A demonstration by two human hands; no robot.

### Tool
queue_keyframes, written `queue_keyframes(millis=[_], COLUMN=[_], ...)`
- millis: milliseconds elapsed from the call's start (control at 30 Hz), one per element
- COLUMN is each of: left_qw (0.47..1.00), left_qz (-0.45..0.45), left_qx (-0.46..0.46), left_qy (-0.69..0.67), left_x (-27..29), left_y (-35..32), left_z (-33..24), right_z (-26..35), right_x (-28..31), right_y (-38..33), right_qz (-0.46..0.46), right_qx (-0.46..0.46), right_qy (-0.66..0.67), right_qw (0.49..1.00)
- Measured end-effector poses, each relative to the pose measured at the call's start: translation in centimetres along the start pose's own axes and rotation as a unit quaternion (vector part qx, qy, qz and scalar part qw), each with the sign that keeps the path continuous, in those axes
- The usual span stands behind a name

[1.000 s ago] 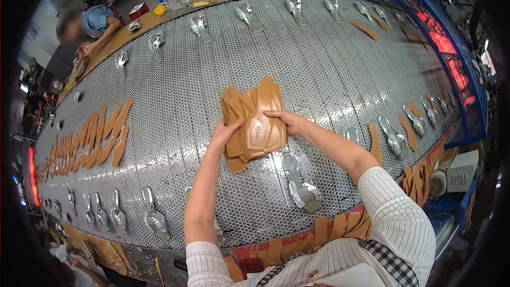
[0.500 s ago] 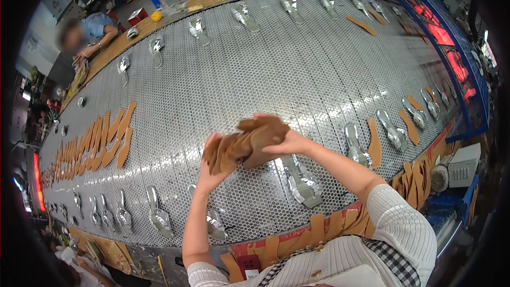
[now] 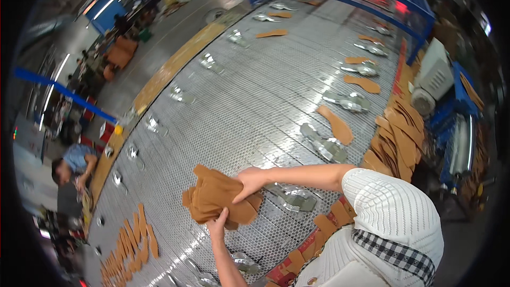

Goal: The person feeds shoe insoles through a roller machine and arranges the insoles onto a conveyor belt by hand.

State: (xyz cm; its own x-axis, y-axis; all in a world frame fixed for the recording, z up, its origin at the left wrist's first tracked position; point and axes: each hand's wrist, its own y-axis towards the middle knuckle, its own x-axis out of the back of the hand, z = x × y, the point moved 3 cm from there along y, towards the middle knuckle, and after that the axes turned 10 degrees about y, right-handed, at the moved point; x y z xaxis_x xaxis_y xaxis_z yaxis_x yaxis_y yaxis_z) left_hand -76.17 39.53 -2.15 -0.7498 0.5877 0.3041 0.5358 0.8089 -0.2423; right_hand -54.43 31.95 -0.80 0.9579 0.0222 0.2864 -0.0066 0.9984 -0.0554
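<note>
A thick bundle of brown insoles (image 3: 213,191) is between my hands, above the metal mesh conveyor (image 3: 212,127). My left hand (image 3: 217,226) grips the bundle from below, its thumb on the front face. My right hand (image 3: 252,182) holds the right side, thumb pressed over the top pieces. The insoles overlap unevenly, and most fingers are hidden behind them. Just right of the bundle, a shiny silver shoe form (image 3: 294,198) lies on the mesh, partly under my right wrist.
Silver shoe forms line both conveyor edges, some beside single insoles (image 3: 336,125). Rows of insoles (image 3: 130,239) lie at lower left. More insoles are heaped (image 3: 398,138) near a grey machine (image 3: 434,77). A blue frame (image 3: 340,0) spans the far end; a person (image 3: 74,167) sits at left.
My view has turned toward the right, so the blue frame now stands at the top. The insole bundle, spread and blurred before, is more compact, and both hands still hold it.
</note>
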Motion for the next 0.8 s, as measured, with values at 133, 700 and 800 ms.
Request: queue_keyframes(millis=[133,700,800], left_qw=[0.998,0.933,0.922], left_qz=[0.018,0.341,0.38], left_qx=[0.026,0.093,0.053], left_qy=[-0.062,-0.068,-0.059], left_x=[-3.3,-26.5,-29.3], left_y=[-6.4,-32.5,-35.8], left_z=[-0.5,-10.6,-12.2], right_z=[0.6,5.3,7.8], right_x=[-0.2,-1.3,-2.2], right_y=[-7.1,-48.7,-55.2], right_qz=[0.003,-0.335,-0.41], right_qx=[0.012,-0.087,-0.087], right_qy=[-0.115,0.199,0.124], right_qw=[0.993,0.917,0.899])
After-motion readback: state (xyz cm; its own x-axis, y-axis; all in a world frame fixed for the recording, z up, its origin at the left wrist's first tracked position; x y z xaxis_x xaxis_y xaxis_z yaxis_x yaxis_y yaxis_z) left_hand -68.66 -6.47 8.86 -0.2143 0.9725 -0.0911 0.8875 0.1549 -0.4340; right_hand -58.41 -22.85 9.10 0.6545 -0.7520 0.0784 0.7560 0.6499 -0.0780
